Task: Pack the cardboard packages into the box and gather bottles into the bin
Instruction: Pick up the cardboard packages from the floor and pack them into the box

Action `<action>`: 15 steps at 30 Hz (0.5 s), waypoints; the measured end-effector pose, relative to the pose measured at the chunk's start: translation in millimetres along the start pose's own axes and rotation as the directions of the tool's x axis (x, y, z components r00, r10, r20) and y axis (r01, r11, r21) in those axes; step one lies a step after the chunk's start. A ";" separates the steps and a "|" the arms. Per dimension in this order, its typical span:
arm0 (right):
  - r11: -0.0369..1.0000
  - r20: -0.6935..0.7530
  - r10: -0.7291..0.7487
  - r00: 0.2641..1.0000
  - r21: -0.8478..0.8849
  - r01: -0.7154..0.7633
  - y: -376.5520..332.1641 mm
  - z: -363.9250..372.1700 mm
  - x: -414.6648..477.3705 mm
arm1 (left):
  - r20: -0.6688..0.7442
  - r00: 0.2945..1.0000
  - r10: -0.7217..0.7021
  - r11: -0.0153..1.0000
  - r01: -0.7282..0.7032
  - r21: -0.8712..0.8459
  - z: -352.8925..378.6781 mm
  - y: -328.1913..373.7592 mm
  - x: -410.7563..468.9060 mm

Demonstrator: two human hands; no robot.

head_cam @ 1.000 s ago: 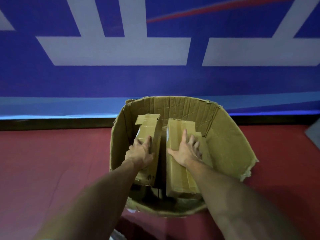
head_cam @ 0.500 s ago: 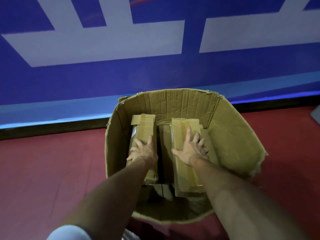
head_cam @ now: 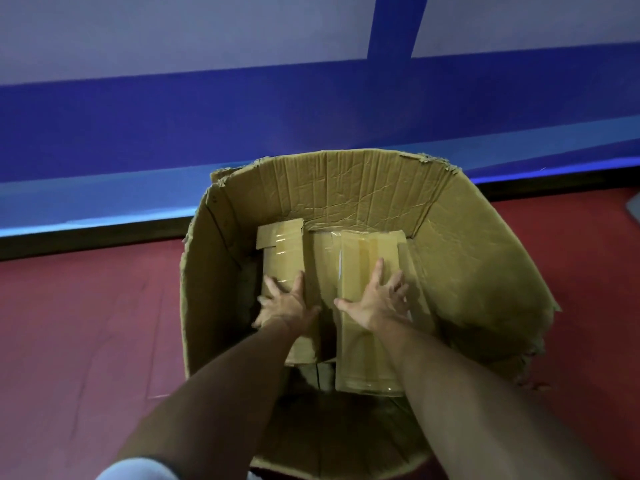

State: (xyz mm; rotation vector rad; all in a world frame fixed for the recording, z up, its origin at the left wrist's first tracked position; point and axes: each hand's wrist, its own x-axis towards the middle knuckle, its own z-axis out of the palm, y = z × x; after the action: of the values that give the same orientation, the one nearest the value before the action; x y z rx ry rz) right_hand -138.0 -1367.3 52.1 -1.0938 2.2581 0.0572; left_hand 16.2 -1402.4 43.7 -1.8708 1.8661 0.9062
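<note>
Over the last second the left package [head_cam: 285,258] and right package [head_cam: 363,252] have sunk from a lean to lie flatter, side by side against the far wall of the box [head_cam: 346,181]. The left hand [head_cam: 287,304] and right hand [head_cam: 375,303] press on them with fingers spread, gripping nothing. This pair looks seated; no bottles or bin are in view.

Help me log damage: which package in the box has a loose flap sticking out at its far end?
The left package, under the left hand; its far flap juts out sideways. The right package ends flush.
</note>
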 end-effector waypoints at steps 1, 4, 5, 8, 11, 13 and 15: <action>1.000 0.011 0.023 1.000 0.013 -0.023 1.5 3.1 1.4 | 0.030 1.000 -0.003 1.000 0.004 -0.022 2.6 -3.1 3.4; 0.999 0.029 0.038 0.999 -0.010 -0.037 8.1 11.7 3.6 | 0.091 0.996 -0.009 0.998 0.015 -0.060 5.9 -15.8 12.6; 0.999 0.027 0.030 0.999 -0.030 -0.029 10.0 13.9 4.3 | 0.105 0.995 -0.005 0.998 0.012 -0.066 6.0 -20.3 15.7; 0.998 0.022 0.008 1.000 -0.069 -0.006 11.2 16.7 4.2 | 0.125 0.992 0.021 0.995 -0.009 -0.097 7.6 -29.9 22.6; 0.994 0.030 -0.026 0.999 -0.102 0.029 7.6 17.4 4.4 | 0.140 0.989 0.052 0.991 -0.034 -0.128 9.4 -31.9 22.3; 0.993 0.037 -0.046 0.998 -0.108 0.050 6.1 17.5 4.8 | 0.125 0.991 0.052 0.995 -0.040 -0.096 9.5 -30.8 20.0; 0.993 0.035 -0.063 0.997 -0.101 0.066 5.3 16.5 4.9 | 0.102 0.993 0.052 0.997 -0.046 -0.056 7.5 -27.9 17.1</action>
State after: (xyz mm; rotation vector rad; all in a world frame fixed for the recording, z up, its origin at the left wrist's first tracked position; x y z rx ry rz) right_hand -135.7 -1362.4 34.9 -1.2101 2.2110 0.1633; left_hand 40.8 -1408.4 21.7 -1.7800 1.8499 1.0589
